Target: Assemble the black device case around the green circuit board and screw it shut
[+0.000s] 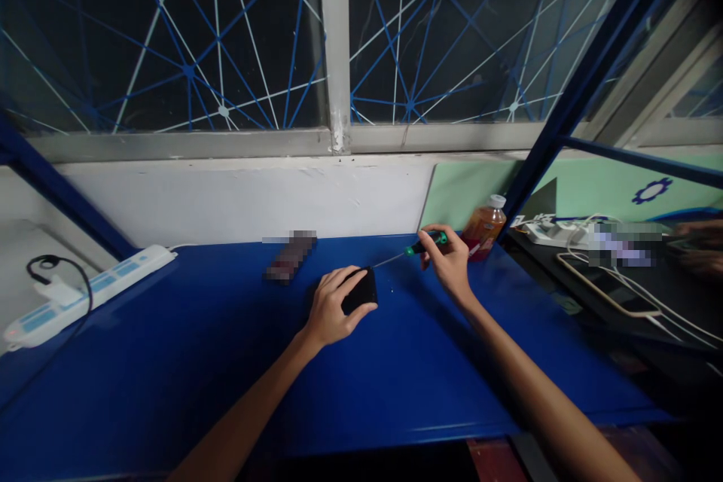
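My left hand (pixel 333 307) is wrapped over a black box-like object (pixel 361 289) on the blue table (pixel 226 376), thumb along its near edge and fingers across its top. Held in my right hand (pixel 449 263) is a screwdriver (pixel 428 242) with a green and black handle. Its thin metal shaft slants down to the left, and the tip meets or nearly meets the object's far right corner; contact is too small to tell. A tiny pale speck (pixel 392 289) lies on the table just right of the object.
A white power strip (pixel 132 269) with a plugged-in cable runs along the left. A blurred dark item (pixel 291 257) lies at the back. Behind my right hand stands a bottle of reddish drink (pixel 484 224). Farther right are cables, a phone (pixel 604 286) and another person's hand (pixel 703 245).
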`<act>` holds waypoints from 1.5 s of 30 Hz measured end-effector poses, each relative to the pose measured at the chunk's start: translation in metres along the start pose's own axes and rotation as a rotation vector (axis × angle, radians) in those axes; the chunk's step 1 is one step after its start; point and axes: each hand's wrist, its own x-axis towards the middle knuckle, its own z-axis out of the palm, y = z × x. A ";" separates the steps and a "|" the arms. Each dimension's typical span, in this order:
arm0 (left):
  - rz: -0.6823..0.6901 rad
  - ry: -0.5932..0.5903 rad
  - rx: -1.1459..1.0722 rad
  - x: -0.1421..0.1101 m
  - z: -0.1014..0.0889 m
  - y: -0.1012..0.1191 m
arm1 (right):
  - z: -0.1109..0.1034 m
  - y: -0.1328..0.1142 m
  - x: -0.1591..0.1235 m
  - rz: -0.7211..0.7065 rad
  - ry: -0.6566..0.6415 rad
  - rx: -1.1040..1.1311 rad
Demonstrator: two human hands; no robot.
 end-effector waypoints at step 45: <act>-0.070 0.007 -0.059 0.003 -0.002 0.001 | -0.004 -0.006 0.002 0.039 -0.141 0.067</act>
